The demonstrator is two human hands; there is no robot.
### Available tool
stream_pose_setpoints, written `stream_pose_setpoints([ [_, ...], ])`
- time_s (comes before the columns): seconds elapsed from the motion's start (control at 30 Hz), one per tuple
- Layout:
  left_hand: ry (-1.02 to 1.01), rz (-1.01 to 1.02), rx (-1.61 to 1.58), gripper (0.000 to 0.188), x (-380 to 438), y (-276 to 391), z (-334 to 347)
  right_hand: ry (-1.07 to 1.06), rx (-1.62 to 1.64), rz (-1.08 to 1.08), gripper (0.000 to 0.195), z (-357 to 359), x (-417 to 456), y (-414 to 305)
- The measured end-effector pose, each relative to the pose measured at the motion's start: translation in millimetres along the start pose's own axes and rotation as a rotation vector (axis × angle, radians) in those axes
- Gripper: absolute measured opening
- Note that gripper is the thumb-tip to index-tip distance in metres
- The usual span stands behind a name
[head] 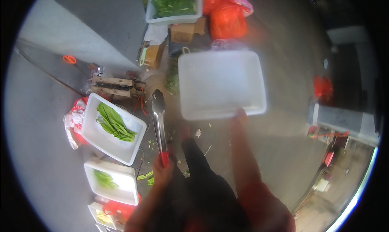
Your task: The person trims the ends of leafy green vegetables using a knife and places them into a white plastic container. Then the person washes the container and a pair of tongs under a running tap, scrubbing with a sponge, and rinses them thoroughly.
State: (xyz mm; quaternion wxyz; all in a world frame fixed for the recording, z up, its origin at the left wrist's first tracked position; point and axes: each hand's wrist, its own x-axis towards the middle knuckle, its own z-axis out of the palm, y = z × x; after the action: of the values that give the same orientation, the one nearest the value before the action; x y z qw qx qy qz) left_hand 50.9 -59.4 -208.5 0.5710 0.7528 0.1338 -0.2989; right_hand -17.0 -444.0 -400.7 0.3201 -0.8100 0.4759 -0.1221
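Note:
My left hand is closed around the red handle of metal tongs, whose scalloped tips point away from me. With my right hand I grip the near edge of a white plastic tub, which has nothing in it that I can make out. Left of the tongs, another white tub holds long green leaves. Below it a further white tub has a smaller bunch of green leaves inside.
A tub of chopped greens stands at the top beside red plastic bags and an open cardboard box. Orange-handled scissors and a wooden crate piece lie at left. Leaf scraps litter the floor.

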Motion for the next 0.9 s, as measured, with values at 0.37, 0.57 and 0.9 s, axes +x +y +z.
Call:
stream_pose_setpoints([
  [0.37,-0.384,0.324,0.384,0.027,-72.3,37.3,98.2,0.697,0.865,1.167,0.04,-325.6,-253.6,111.7],
  [0.57,-0.615,0.485,0.592,0.027,-114.2,28.8,249.6,0.849,1.145,1.109,0.035,-396.7,-353.6,274.2],
  [0.9,-0.816,0.2,0.739,0.017,-194.3,12.9,526.0,1.455,1.611,1.232,0.033,-600.5,-378.9,353.2],
])
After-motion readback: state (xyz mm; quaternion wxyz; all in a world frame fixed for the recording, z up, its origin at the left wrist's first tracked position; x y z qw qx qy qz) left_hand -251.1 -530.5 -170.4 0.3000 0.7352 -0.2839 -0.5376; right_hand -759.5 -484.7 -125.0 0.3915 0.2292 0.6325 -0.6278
